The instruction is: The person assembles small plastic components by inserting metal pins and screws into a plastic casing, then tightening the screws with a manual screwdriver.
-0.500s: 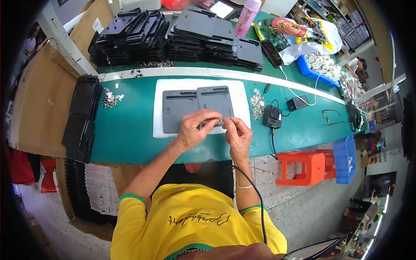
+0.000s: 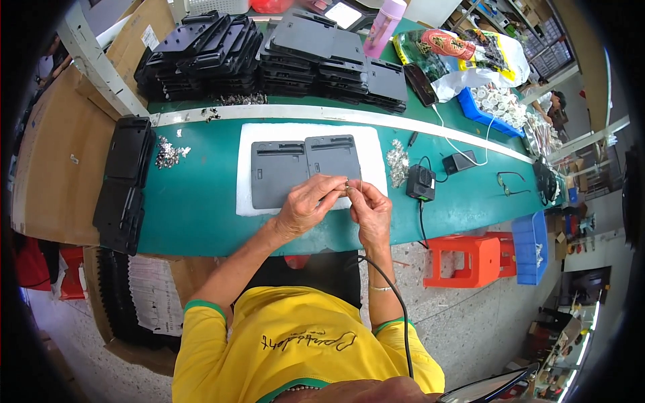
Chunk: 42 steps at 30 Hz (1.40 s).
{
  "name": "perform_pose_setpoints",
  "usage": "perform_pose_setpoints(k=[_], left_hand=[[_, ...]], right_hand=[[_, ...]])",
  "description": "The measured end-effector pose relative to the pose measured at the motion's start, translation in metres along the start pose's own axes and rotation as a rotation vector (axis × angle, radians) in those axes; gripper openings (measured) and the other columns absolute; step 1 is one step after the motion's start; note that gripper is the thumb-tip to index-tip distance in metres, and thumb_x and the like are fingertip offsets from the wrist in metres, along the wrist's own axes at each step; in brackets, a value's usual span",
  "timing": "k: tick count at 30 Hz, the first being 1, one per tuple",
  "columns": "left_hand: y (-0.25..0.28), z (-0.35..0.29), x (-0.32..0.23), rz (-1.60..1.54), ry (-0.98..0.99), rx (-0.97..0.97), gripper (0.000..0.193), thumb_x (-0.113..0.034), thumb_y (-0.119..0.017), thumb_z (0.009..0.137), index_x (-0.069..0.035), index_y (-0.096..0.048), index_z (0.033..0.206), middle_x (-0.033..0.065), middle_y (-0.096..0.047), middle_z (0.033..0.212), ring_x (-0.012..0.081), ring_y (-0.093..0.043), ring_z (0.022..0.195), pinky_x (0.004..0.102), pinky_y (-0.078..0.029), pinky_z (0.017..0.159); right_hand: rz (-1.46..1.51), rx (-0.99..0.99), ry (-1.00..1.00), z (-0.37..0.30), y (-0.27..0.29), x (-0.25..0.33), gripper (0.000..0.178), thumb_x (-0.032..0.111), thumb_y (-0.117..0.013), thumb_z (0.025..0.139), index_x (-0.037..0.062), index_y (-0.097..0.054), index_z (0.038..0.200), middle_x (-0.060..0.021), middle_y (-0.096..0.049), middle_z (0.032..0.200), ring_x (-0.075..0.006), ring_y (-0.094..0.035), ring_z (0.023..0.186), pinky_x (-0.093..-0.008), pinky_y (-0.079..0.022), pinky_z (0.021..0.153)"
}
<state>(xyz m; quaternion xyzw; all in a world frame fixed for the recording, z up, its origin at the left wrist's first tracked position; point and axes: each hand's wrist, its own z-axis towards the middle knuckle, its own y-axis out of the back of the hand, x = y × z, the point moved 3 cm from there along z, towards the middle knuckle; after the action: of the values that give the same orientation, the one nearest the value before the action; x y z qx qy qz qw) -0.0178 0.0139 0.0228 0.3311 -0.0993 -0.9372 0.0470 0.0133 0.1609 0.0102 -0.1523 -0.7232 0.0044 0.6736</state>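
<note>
Both of my hands meet fingertip to fingertip over the near edge of a dark grey plastic panel. My left hand pinches at something tiny, and my right hand pinches the same spot from the other side; the small piece between them is too small to name. Below lies the two-part grey panel, with slots along its far edge, resting on a white foam sheet. A pile of small shiny metal pieces is left of the foam. To its right is a pile of small clear or silvery pieces.
Stacks of black panels stand behind a white rail; more panels lie at the left edge. On the right are a black charger-like box, glasses, a blue tray of white parts and a pink bottle.
My hands stay pinched together, with the left fingers shifted slightly closer over the right fingertips. The panel and piles remain in place.
</note>
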Motion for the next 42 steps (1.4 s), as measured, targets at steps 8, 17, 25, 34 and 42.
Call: perform_pose_setpoints(k=[8,17,25,34,42], left_hand=[[-0.004,0.01,0.004,-0.052,-0.003,0.13,0.03,0.008,-0.068,0.077,-0.002,-0.063,0.105,0.0095,-0.068,0.09,0.0224,-0.067,0.075,0.0298,-0.055,0.064],[0.031,0.03,0.058,0.353,0.023,0.152,0.041,-0.008,-0.071,0.075,-0.002,-0.058,0.113,0.0151,-0.057,0.114,0.0323,-0.055,0.108,0.0431,-0.046,0.092],[0.032,0.007,0.086,0.541,0.135,0.345,0.053,-0.03,-0.073,0.077,-0.006,-0.055,0.121,0.0129,-0.051,0.123,0.0304,-0.044,0.12,0.0528,-0.026,0.106],[0.029,0.003,0.091,0.543,0.139,0.339,0.052,-0.033,-0.073,0.078,-0.006,-0.057,0.119,0.0114,-0.053,0.116,0.0287,-0.046,0.115,0.0537,-0.026,0.106],[0.029,0.004,0.091,0.523,0.159,0.352,0.052,-0.031,-0.073,0.077,-0.006,-0.057,0.12,0.0115,-0.053,0.116,0.0282,-0.046,0.116,0.0532,-0.025,0.106]], right_hand=[[-0.173,-0.051,0.114,0.016,0.0,-0.001,0.014,0.012,-0.062,0.092,-0.0017,-0.066,0.09,0.0027,-0.058,0.068,-0.0004,-0.041,0.05,-0.017,-0.027,0.042],[-0.666,-0.265,0.295,0.077,0.025,-0.002,0.019,0.015,-0.061,0.086,-0.0031,-0.065,0.082,-0.0044,-0.062,0.066,-0.0107,-0.052,0.057,-0.0273,-0.043,0.056],[-0.914,-0.365,0.433,0.107,0.015,-0.012,0.017,0.015,-0.061,0.082,-0.002,-0.064,0.081,-0.0133,-0.064,0.066,-0.0247,-0.061,0.06,-0.0367,-0.048,0.062],[-1.017,-0.463,0.548,0.109,0.006,-0.02,0.014,0.013,-0.06,0.082,-0.0005,-0.062,0.079,-0.0152,-0.063,0.066,-0.0281,-0.062,0.058,-0.039,-0.048,0.058],[-1.047,-0.477,0.63,0.106,0.005,-0.025,0.012,0.012,-0.062,0.082,0.0,-0.062,0.079,-0.0119,-0.064,0.066,-0.0213,-0.058,0.054,-0.0344,-0.046,0.054]])
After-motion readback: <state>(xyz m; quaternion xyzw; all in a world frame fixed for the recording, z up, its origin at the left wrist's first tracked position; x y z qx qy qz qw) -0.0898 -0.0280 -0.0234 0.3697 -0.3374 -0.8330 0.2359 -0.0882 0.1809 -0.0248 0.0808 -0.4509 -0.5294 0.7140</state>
